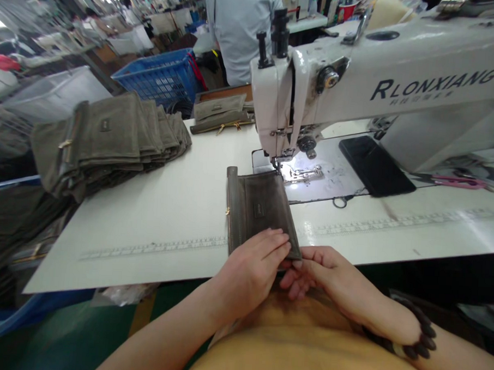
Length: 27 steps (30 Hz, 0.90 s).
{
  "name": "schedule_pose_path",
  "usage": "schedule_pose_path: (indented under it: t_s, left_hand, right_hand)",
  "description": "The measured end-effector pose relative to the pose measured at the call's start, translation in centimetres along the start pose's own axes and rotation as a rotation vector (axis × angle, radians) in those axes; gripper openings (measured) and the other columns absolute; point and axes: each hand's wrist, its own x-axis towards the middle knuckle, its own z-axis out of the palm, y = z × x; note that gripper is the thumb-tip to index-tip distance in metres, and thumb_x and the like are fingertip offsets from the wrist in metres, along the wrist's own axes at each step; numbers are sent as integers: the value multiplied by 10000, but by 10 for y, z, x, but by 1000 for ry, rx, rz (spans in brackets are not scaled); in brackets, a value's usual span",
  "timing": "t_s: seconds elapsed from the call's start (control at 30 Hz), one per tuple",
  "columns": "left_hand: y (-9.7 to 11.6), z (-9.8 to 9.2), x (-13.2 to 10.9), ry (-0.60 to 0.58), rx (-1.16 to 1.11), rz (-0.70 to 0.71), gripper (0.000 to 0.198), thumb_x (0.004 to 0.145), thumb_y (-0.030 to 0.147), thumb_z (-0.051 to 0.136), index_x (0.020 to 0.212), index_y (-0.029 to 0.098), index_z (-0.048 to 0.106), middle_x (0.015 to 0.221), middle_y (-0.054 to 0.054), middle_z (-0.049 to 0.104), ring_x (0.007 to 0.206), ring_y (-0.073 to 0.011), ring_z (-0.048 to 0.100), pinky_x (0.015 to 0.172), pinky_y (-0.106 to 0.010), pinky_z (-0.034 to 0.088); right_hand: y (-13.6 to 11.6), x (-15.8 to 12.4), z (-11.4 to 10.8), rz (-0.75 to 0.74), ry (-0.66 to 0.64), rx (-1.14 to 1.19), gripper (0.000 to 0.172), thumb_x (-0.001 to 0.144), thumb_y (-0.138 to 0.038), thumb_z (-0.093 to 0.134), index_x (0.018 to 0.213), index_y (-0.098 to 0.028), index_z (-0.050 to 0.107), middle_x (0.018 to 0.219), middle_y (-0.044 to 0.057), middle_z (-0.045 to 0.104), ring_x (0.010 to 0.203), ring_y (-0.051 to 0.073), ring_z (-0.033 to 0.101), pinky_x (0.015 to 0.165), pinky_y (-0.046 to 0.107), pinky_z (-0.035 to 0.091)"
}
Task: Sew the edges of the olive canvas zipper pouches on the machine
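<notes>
A dark olive-brown fabric pouch (256,207) lies on the white sewing table, a zipper along its left side and a small label in its middle. Its far right corner reaches the presser foot (277,165) of the sewing machine (316,90). My left hand (260,264) rests over the pouch's near edge, fingers together on top, thumb hidden. At the near right corner, my right hand (325,273) pinches the edge between thumb and index finger, its other fingers curled below.
A stack of similar pouches (110,135) sits at the left, more pouches (221,110) behind. A black phone (374,164) and pink-handled scissors (460,182) lie right. A blue basket (162,75) and a person in light blue (241,32) are beyond the table.
</notes>
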Motion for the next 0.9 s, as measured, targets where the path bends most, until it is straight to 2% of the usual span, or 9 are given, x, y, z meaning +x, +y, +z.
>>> schedule_pose_path:
  t_s: [0.2,0.4,0.73,0.9]
  left_hand:
    - [1,-1,0,23,19,7,261,816,51,377,974,19,583,1014,-160,623,992,-218,567,888,-380,494]
    - [0,-3,-2,101,-21,-31,277,782,13,403,999,41,572,1032,-148,611,1020,-208,543,904,-371,485]
    - [1,0,-1,50,66,29,252,802,52,390,942,14,595,973,-150,630,943,-218,574,862,-371,508]
    - [1,-3,-1,-16,100,33,255,794,96,421,966,15,592,1008,-148,618,967,-238,561,878,-387,495]
  right_hand:
    - [2,-1,-1,-21,-14,28,251,753,-360,537,748,-113,579,710,61,654,581,125,605,575,261,470]
    - [-2,-3,-1,-22,-12,21,265,757,-370,541,708,-111,573,695,70,658,556,119,598,562,253,465]
    - [-1,0,0,-15,-34,30,255,755,-364,534,732,-112,565,675,68,649,553,127,593,557,255,457]
    - [-4,-2,0,-25,-54,9,246,768,-347,506,733,-112,568,669,64,644,560,127,591,565,258,455]
